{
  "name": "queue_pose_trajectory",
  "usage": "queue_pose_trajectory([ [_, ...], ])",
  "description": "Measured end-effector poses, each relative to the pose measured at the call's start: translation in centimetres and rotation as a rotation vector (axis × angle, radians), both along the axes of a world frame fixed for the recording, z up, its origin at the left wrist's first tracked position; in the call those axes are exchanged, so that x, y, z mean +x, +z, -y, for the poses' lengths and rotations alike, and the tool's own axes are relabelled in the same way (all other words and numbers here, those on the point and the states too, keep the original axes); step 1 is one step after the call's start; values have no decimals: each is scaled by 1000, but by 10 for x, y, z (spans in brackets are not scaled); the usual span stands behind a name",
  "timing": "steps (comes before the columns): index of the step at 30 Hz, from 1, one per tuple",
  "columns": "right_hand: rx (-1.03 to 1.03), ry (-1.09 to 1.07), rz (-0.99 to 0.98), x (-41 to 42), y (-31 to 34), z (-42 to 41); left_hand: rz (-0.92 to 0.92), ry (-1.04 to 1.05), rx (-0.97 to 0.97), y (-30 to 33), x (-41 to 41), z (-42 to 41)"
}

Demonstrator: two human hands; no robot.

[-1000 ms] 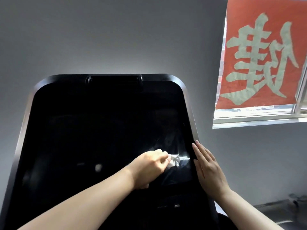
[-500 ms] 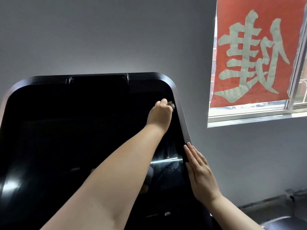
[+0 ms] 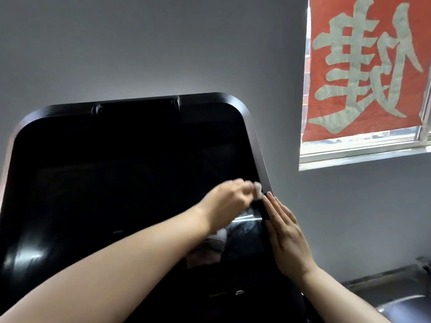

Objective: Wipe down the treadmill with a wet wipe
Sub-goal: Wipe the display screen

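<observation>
The treadmill's big black glossy console screen (image 3: 116,183) fills the lower left of the view, tilted back toward the wall. My left hand (image 3: 229,201) reaches across it and grips a small crumpled white wet wipe (image 3: 257,190), held against the screen's right border; the hand is motion-blurred. My right hand (image 3: 285,234) lies flat with straight fingers along the console's right edge, just below and beside the wipe. A streaky lit patch shows on the glass under my left wrist.
A grey wall (image 3: 140,54) stands behind the console. At the upper right a window (image 3: 361,148) carries a red paper banner (image 3: 363,66) with a pale character. A dark grey object (image 3: 396,292) sits low at the right.
My left hand swept from the lower right of the screen up to its upper right border, then back down to the right edge near my right fingertips. My right hand stayed put.
</observation>
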State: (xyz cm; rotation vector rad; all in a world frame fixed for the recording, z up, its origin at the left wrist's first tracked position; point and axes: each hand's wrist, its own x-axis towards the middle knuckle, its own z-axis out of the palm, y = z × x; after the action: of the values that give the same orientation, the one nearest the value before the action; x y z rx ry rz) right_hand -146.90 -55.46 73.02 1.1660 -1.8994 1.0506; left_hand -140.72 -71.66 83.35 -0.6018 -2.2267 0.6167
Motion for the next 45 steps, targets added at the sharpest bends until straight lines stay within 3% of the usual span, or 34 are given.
queue_pose_trajectory([
  [5,-16,-22,0,1,0,1,-186,132,247,60,-42,12],
  [9,-23,-19,-12,1,1,1,-135,191,299,48,-38,5],
  [12,-19,-12,-11,1,0,1,-108,125,296,25,-20,-4],
  [16,-23,-2,6,-1,0,1,36,28,218,-27,27,-22],
  [19,-43,-23,3,-1,-1,2,227,-27,58,-67,68,-31],
  [22,-53,-24,1,0,0,3,284,-40,-108,-77,86,-27],
  [26,-51,-10,-5,0,-1,1,192,82,-179,-40,62,-13],
  [30,-50,-5,-6,1,0,1,69,261,12,18,14,5],
  [33,-35,-22,-5,0,1,1,108,379,163,41,-7,3],
  [38,-41,7,4,-1,0,1,96,186,233,6,15,-14],
  [45,-62,-10,15,0,-1,3,415,-18,-60,-92,102,-34],
])
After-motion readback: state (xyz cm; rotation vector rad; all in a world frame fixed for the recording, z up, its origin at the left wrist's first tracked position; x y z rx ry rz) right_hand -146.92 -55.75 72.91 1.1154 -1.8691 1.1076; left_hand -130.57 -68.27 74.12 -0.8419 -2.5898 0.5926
